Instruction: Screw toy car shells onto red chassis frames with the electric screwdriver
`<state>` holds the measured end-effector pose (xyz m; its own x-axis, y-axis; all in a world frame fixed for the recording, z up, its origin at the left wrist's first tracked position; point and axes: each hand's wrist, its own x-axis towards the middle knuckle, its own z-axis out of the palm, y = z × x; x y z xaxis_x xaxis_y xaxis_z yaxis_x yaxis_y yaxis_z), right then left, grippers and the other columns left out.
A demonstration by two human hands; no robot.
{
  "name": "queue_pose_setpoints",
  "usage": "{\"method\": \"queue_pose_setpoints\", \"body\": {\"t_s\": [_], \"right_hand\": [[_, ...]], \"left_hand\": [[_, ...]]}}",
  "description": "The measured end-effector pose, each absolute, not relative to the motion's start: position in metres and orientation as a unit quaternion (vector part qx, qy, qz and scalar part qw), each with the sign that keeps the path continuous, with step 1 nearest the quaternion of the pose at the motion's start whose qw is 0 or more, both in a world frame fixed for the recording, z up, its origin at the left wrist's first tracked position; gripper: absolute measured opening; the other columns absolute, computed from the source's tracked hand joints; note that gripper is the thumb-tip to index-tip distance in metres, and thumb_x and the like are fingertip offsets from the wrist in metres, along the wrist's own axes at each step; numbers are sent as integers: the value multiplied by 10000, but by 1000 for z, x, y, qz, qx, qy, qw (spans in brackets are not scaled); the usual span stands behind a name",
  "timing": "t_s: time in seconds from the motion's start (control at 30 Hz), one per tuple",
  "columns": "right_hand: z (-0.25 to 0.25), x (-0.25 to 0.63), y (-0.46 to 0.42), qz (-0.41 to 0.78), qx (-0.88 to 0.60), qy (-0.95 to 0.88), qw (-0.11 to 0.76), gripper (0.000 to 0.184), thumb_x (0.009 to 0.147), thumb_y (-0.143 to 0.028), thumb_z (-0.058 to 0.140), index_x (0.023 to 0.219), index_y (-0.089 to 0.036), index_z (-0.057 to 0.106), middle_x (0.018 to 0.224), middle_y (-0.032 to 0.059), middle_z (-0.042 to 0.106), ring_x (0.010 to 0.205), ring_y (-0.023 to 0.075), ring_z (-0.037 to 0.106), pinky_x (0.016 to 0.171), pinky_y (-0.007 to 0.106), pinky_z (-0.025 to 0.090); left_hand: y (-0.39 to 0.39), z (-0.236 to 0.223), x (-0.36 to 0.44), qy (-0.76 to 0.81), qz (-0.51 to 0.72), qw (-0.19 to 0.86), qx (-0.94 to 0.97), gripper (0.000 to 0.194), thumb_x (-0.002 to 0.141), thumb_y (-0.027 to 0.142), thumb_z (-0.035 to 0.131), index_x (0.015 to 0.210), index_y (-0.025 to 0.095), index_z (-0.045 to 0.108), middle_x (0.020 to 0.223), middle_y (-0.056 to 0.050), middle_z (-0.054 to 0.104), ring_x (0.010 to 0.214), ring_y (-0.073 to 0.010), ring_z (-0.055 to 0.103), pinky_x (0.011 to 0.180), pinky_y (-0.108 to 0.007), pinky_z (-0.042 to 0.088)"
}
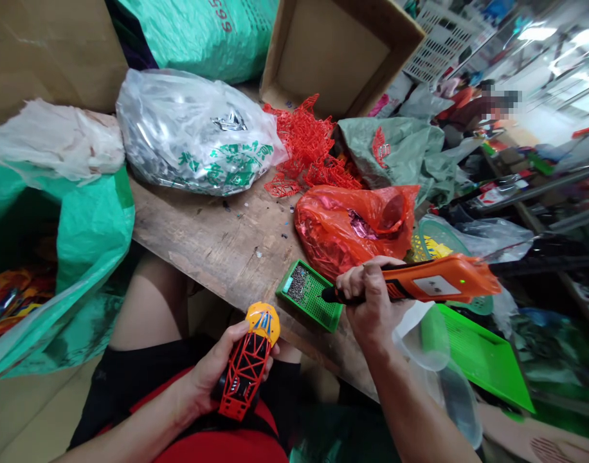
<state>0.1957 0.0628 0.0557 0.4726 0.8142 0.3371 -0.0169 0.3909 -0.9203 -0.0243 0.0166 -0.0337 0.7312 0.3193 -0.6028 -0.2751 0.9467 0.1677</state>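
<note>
Wooden desk point(217, 257), worn and rough-grained, dotted with small dark specks. On it: a clear plastic bag point(193, 135) with green print, filled with grey parts; a tangle of red plastic lattice pieces point(304, 148); a crumpled orange bag point(347, 225).

Left hand point(212, 366) clamped around a toy car shell point(246, 363), held over the lap, off the desk. Shell: red openwork lattice with a smooth yellow domed end point(263, 323). Judged light and stiff, but the thin struts may be fragile; best held at the yellow end or the thicker base, not by single bars.

Right hand point(371, 302) closed around an orange-and-black electric screwdriver point(432, 283), a green light showing on its body. Its black nose points left, just beside a green perforated tray point(318, 308) at the desk edge. Small loose screws point(297, 284) lie heaped in the tray's recess; likely slippery and easily spilled.
</note>
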Motion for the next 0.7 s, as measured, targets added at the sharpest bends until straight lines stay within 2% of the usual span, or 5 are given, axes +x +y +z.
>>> {"method": "queue_pose_setpoints", "body": {"t_s": [0.23, 0.5, 0.7], "right_hand": [[78, 180, 47, 303, -460, -422, 720, 249, 937, -312, 732, 833, -232, 520, 498, -131, 415, 387, 71, 354, 452, 222, 394], [86, 141, 12, 369, -397, -523, 657, 54, 1031, -306, 596, 1000, -263, 606, 572, -100, 470, 456, 101, 461, 535, 281, 487], [79, 128, 15, 368, -385, -539, 652, 51, 1035, -264, 563, 1028, -273, 613, 574, -95, 463, 448, 107, 449, 520, 285, 496]], "left_hand": [[14, -38, -24, 322, 156, 934, 19, 724, 658, 715, 778, 912, 37, 794, 704, -78, 727, 605, -132, 662, 600, -208, 524], [14, -37, -21, 324, 173, 930, 20, 678, 710, 679, 751, 912, 33, 789, 698, -92, 726, 605, -148, 667, 610, -225, 522], [13, -38, -21, 333, 176, 926, 27, 699, 716, 701, 734, 899, 30, 801, 714, -95, 740, 615, -148, 668, 606, -221, 532]]}}
